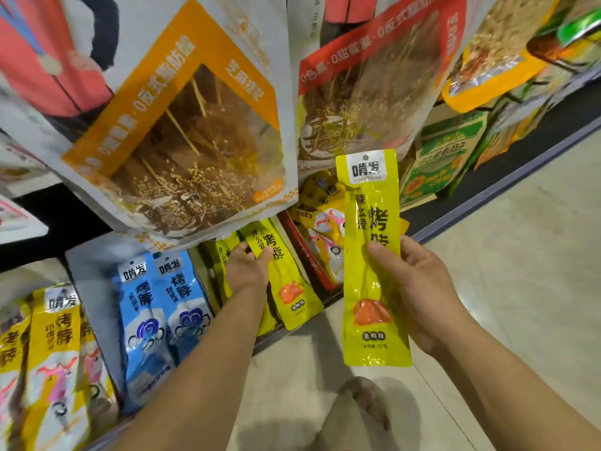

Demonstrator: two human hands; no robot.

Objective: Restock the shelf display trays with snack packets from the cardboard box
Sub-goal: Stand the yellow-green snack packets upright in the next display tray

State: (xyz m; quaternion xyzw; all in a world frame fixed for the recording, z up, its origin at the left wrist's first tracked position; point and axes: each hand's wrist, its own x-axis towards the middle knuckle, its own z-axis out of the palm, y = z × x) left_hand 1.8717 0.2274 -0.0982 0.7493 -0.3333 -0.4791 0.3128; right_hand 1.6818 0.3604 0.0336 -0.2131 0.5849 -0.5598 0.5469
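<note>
Far left, low shelf: yellow-and-white packets (pixel 55 336) standing in a row, printed faces out. Just right of them, blue packets (pixel 162 307), two fronts visible, side by side, upright.

Above those: large hanging bag with orange frame (pixel 182 125), clear window showing skewered snack, tilted toward the camera. It overlaps the tops of the packets below.

Centre: left hand (pixel 247 271) reaches into the shelf slot just right of the blue packets. Fingers and thumb curl round the upper part of a lime-yellow packet (pixel 289 288), gripping it. The packet leans bottom end toward the camera, its lower edge at the shelf front. More lime packets (pixel 224 255) sit behind the hand in the same slot; how many, can't tell.

Right of that slot: red tray (pixel 305 255) holding yellow cartoon packets (pixel 325 216), loosely piled.

Above it: second large bag, red frame (pixel 367 76), hanging beside the orange one.

Right hand (pixel 422 294) holds a second lime-yellow packet (pixel 370 206) upright in the air, in front of the shelf and clear of it. Thumb on the printed face, fingers behind, grip at mid-length. Same print as the one in the left hand.

Further right: green cartons (pixel 445 157) on the bottom shelf, more bags above them, blurred. Pale floor (pixel 520 271) runs along the shelf edge; a sandalled foot (pixel 367 405) is at bottom centre.
</note>
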